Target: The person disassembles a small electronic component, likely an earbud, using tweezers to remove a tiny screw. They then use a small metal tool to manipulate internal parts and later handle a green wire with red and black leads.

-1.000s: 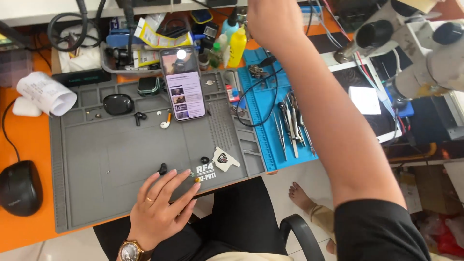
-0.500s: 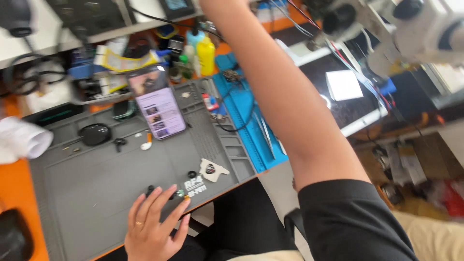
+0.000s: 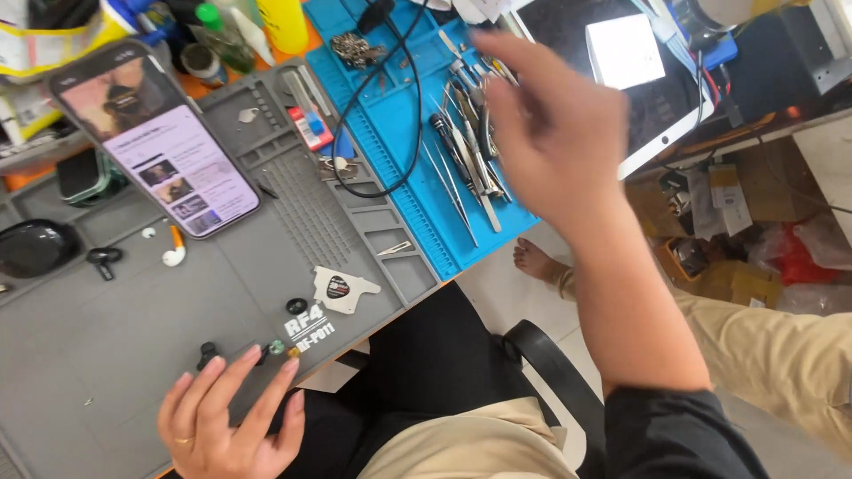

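My left hand (image 3: pixel 226 417) rests flat, fingers apart, on the near edge of a grey work mat (image 3: pixel 133 310), its fingertips next to some small black parts (image 3: pixel 209 353). A ring is on one finger. My right hand (image 3: pixel 555 133) hovers, blurred, over a blue mat (image 3: pixel 399 133) that carries tweezers and screwdrivers (image 3: pixel 466 151). I cannot make out anything in it. A lit smartphone (image 3: pixel 155 137) leans at the back of the grey mat. A white earbud (image 3: pixel 174 255) lies below it.
A white triangular pry pick (image 3: pixel 342 288) and a small blade (image 3: pixel 395 249) lie on the grey mat. A black cable (image 3: pixel 373 106) loops over the blue mat. Bottles (image 3: pixel 248 27) stand behind. A black case (image 3: pixel 35 248) is at left. A lit white panel (image 3: pixel 626 49) sits at the right.
My right arm has drawn back from the far shelf, and the hand now hangs above the tools on the blue mat. My view has swung down and right. The left hand stays put.
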